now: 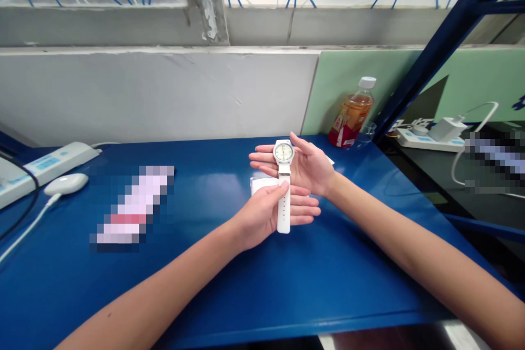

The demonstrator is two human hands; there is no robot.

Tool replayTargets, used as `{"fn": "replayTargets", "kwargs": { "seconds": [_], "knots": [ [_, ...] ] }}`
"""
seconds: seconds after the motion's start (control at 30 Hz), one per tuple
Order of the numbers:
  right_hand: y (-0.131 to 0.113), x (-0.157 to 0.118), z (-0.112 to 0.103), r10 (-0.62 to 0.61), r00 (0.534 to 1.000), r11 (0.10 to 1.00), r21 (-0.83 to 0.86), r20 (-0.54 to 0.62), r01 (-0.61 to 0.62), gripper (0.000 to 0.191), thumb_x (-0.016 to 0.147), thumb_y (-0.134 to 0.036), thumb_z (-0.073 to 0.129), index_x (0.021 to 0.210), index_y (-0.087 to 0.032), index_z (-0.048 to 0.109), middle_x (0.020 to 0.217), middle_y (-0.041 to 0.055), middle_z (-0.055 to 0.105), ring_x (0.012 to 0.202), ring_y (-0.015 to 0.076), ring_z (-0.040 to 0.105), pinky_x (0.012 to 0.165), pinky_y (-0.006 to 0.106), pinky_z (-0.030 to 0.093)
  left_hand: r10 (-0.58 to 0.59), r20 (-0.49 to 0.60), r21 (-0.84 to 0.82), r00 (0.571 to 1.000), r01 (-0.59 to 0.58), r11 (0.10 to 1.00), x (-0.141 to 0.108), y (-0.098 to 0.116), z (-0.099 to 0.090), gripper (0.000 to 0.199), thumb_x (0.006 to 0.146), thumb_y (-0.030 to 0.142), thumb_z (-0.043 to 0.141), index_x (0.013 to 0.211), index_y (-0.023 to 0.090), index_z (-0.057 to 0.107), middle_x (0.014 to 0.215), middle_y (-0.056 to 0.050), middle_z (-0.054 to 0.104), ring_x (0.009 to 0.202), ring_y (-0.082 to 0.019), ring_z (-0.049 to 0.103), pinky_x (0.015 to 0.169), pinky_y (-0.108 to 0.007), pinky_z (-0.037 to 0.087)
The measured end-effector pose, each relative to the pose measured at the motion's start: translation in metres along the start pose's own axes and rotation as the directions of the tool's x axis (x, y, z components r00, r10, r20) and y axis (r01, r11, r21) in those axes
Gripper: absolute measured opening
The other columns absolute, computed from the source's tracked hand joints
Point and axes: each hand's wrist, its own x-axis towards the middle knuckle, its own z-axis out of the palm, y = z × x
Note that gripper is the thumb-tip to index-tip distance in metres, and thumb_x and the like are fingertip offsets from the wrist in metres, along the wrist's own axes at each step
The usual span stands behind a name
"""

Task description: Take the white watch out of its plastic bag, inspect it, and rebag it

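A white wristwatch with a round, light dial lies stretched out across both palms, over the blue table. My left hand is palm up beneath the long strap, its thumb pressing the strap from above and its fingers extended to the right. Farther back, my right hand is palm up with its fingers spread to the left, under the watch head; its thumb points up and away from the watch. A white, partly see-through item shows behind my left hand, mostly hidden.
On the blue table, a blurred phone, a white charger and a power strip are at left. A capped drink bottle stands at the back right, near a blue post. Another power strip lies beyond it.
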Motion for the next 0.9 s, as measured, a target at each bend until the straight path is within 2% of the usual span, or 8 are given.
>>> {"fn": "replayTargets", "kwargs": {
  "seconds": [0.13, 0.23, 0.3, 0.33, 0.4, 0.53, 0.67, 0.9],
  "knots": [
    [-0.0002, 0.0016, -0.0035, 0.027, 0.998, 0.999, -0.022, -0.05, -0.028, 0.057, 0.104, -0.04, 0.019, 0.116, -0.003, 0.061, 0.118, 0.0202, 0.07, 0.109, 0.0216, 0.068, 0.101, 0.034, 0.05, -0.001, -0.038, 0.019, 0.999, 0.002, 1.0, -0.0008, -0.0044, 0.0033, 0.038, 0.105, 0.029, 0.039, 0.097, 0.005, 0.067, 0.098, -0.02, 0.074, 0.087, -0.025, 0.074, 0.085, -0.04, 0.057],
    [-0.0016, 0.0017, -0.0062, 0.061, 0.997, 0.998, -0.016, -0.049, -0.061, 0.058, 0.104, -0.04, 0.017, 0.117, -0.004, 0.061, 0.111, 0.0179, 0.073, 0.096, 0.0201, 0.073, 0.077, 0.026, 0.059, 0.003, 0.022, -0.006, 1.0, -0.003, 1.0, -0.0019, -0.0081, 0.0033, 0.038, 0.105, 0.029, 0.039, 0.1, 0.005, 0.067, 0.102, -0.021, 0.073, 0.094, -0.027, 0.073, 0.09, -0.042, 0.054],
    [-0.0026, 0.0011, -0.0066, 0.063, 0.997, 0.998, -0.013, -0.042, -0.063, 0.059, 0.104, -0.041, 0.016, 0.117, -0.005, 0.061, 0.107, 0.0159, 0.075, 0.088, 0.0189, 0.074, 0.064, 0.022, 0.059, 0.009, 0.052, -0.014, 0.999, -0.008, 1.0, -0.0026, -0.009, 0.0029, 0.038, 0.105, 0.028, 0.039, 0.102, 0.004, 0.068, 0.103, -0.021, 0.073, 0.095, -0.028, 0.073, 0.09, -0.042, 0.054],
    [-0.0029, 0.0007, -0.0063, 0.054, 0.998, 0.998, -0.01, -0.044, -0.054, 0.06, 0.105, -0.04, 0.015, 0.117, -0.005, 0.061, 0.107, 0.0154, 0.075, 0.088, 0.0186, 0.074, 0.064, 0.022, 0.059, 0.013, 0.057, -0.014, 0.998, -0.012, 1.0, -0.0028, -0.0088, 0.0027, 0.038, 0.105, 0.027, 0.038, 0.102, 0.004, 0.068, 0.102, -0.021, 0.073, 0.094, -0.028, 0.073, 0.089, -0.042, 0.054],
    [-0.0028, -0.0001, -0.0049, 0.022, 0.998, 1.0, 0.001, -0.053, -0.022, 0.06, 0.105, -0.04, 0.014, 0.119, -0.005, 0.061, 0.11, 0.0158, 0.074, 0.093, 0.0192, 0.073, 0.078, 0.027, 0.059, 0.022, 0.048, -0.014, 0.999, -0.021, 1.0, -0.0028, -0.0073, 0.0024, 0.037, 0.105, 0.025, 0.037, 0.101, 0.004, 0.068, 0.1, -0.021, 0.074, 0.092, -0.027, 0.074, 0.086, -0.04, 0.056],
    [-0.0014, -0.0011, -0.0026, -0.021, 0.999, 0.999, 0.028, -0.039, 0.022, 0.065, 0.104, -0.045, 0.012, 0.124, -0.004, 0.058, 0.121, 0.0185, 0.069, 0.111, 0.0234, 0.067, 0.103, 0.037, 0.048, 0.066, -0.018, -0.022, 0.998, -0.067, 0.998, -0.0019, -0.0042, 0.0013, 0.036, 0.104, 0.02, 0.035, 0.097, 0.004, 0.067, 0.094, -0.02, 0.075, 0.086, -0.025, 0.075, 0.08, -0.036, 0.057],
    [-0.0013, -0.0014, -0.0041, -0.018, 1.0, 0.999, 0.035, -0.017, 0.018, 0.067, 0.103, -0.047, 0.011, 0.126, -0.001, 0.056, 0.125, 0.0207, 0.067, 0.115, 0.0247, 0.065, 0.109, 0.04, 0.041, 0.115, -0.042, 0.016, 0.992, -0.115, 0.993, -0.0013, -0.0053, 0.0, 0.029, 0.103, 0.02, 0.04, 0.097, 0.005, 0.065, 0.087, -0.018, 0.075, 0.078, -0.025, 0.075, 0.075, -0.036, 0.058],
    [-0.0026, -0.0025, -0.0063, 0.037, 0.997, 0.997, 0.058, 0.073, -0.042, 0.075, 0.102, -0.051, 0.009, 0.125, 0.003, 0.056, 0.125, 0.0231, 0.066, 0.118, 0.0278, 0.063, 0.112, 0.041, 0.037, 0.068, -0.049, 0.02, 0.996, -0.067, 0.998, -0.0025, -0.0107, 0.0004, 0.026, 0.101, 0.022, 0.046, 0.099, 0.003, 0.065, 0.095, -0.022, 0.074, 0.084, -0.027, 0.075, 0.079, -0.04, 0.058]
  ]
}}
